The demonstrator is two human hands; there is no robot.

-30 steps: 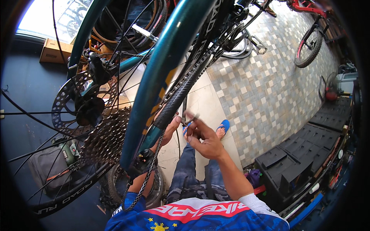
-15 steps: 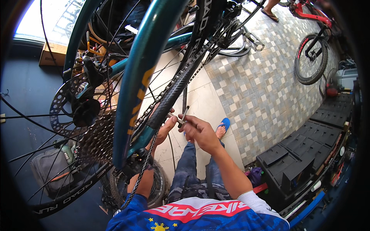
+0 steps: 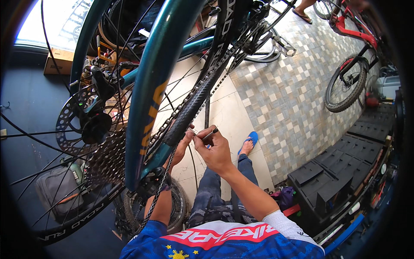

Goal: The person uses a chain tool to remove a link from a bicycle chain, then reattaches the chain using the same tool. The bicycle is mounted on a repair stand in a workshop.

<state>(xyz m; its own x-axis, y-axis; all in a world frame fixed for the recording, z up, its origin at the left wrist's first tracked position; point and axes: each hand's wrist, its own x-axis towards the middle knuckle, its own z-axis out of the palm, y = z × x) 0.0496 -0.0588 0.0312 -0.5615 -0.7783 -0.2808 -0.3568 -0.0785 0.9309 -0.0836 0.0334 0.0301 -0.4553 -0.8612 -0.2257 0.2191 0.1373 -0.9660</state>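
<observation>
A teal bicycle frame (image 3: 155, 73) looms in front of me with its rear end close. Its chain (image 3: 160, 190) hangs down beside the frame from near the cassette (image 3: 110, 157). Just right of the chainstay my two hands meet. My right hand (image 3: 214, 151) is closed round a slim metal tool (image 3: 210, 134) with a dark end, most of it covered by the fingers. My left hand (image 3: 181, 149) is partly behind the frame and chain. Its thumb and fingers pinch together against the tool's other side; what exactly they grip is hidden.
A disc rotor (image 3: 71, 114) and wheel spokes fill the left. A grey bag (image 3: 58, 190) lies below them. At the right stand black cases (image 3: 323, 181) and a red bicycle (image 3: 353, 30). A loose wheel (image 3: 179, 203) sits by my legs; another person's foot (image 3: 302, 15) shows at the top.
My right hand has turned and curled further round the tool, hiding more of it. At the far right, the red bicycle's front wheel has shifted toward me and to the left.
</observation>
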